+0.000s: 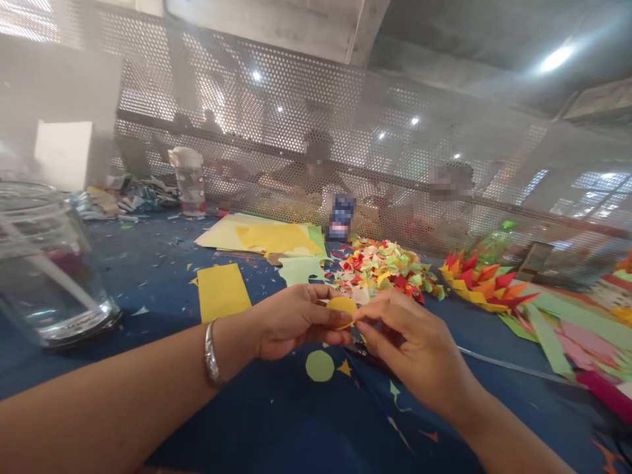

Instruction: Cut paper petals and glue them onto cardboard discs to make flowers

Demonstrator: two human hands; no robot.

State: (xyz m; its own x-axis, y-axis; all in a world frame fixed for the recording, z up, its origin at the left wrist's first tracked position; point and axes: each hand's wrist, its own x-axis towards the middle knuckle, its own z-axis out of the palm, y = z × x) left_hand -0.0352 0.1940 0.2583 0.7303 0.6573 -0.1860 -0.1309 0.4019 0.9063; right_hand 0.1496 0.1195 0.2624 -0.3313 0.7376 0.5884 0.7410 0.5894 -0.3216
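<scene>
My left hand (291, 320) and my right hand (409, 345) meet above the blue table (276, 421), both pinching a small yellow paper disc (342, 308) between thumb and fingers. A silver bangle (211, 355) sits on my left wrist. Below the hands a light green paper circle (319, 366) lies flat on the table. Just beyond the disc is a heap of small folded paper pieces (385, 270) in red, green, yellow and pink.
A clear glass jar (47, 263) stands at the left. A yellow paper rectangle (222, 289) and larger yellow sheets (266, 238) lie further back. An orange-red-yellow paper spike garland (486, 284), green and pink strips (567, 329), a bottle (190, 181) and a perforated metal screen (345, 145) with people behind it.
</scene>
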